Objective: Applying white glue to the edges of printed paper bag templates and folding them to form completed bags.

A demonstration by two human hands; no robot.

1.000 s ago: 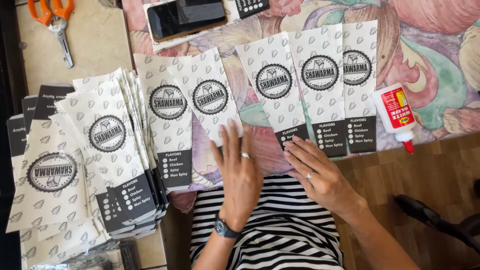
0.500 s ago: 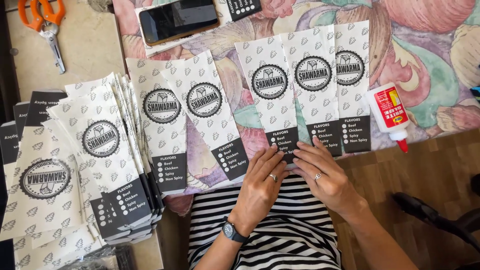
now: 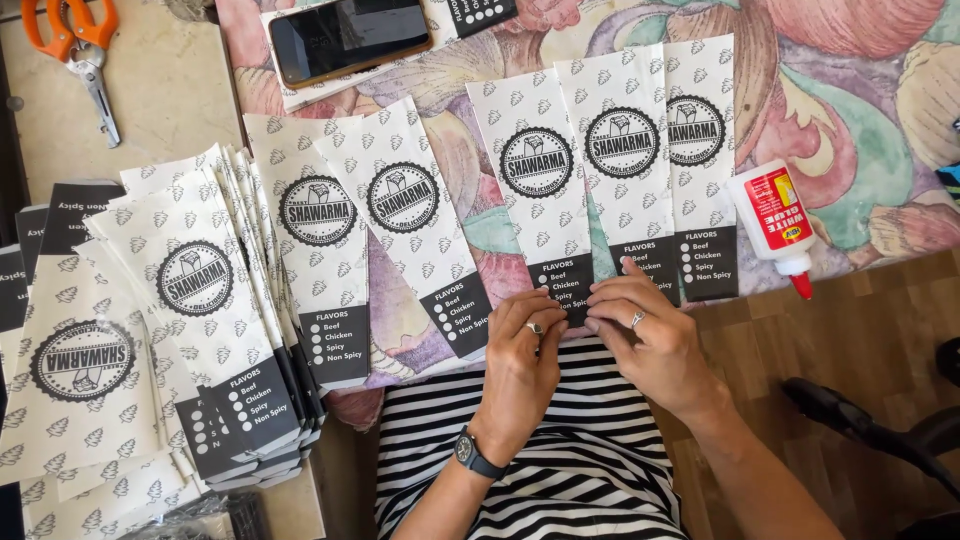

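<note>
Broadly, a floral patterned cloth [image 3: 860, 150] covers the work surface, with a bare beige desk top [image 3: 170, 90] at the far left corner. On that left side, running to the near edge, a big fanned stack of printed paper sleeves [image 3: 150, 330] lies in overlapping layers. Two loose sleeves [image 3: 370, 240] lie slanted beside the stack, and a row of three sleeves [image 3: 620, 160] overlaps toward the middle, their long axes running from the far edge down to the near edge, black printed ends toward the person.

The leftmost sleeve of that row [image 3: 540, 200] is the one being handled. Its black bottom end sits right at the near edge of the cloth, just ahead of both hands, so neither needs to reach. The left hand [image 3: 520, 360] comes up from below with its fingers bent and curled onto that end; the right hand [image 3: 650, 335] meets it from the right, fingertips together on the same strip. Both seem to be pinching or folding the end, though the fingers hide the paper there.

Smaller things: a dark phone [image 3: 350, 40] at the far edge, orange-handled scissors [image 3: 75, 40] in the far left corner, and a white glue bottle [image 3: 775, 225] with a red tip lying right of the row.
</note>
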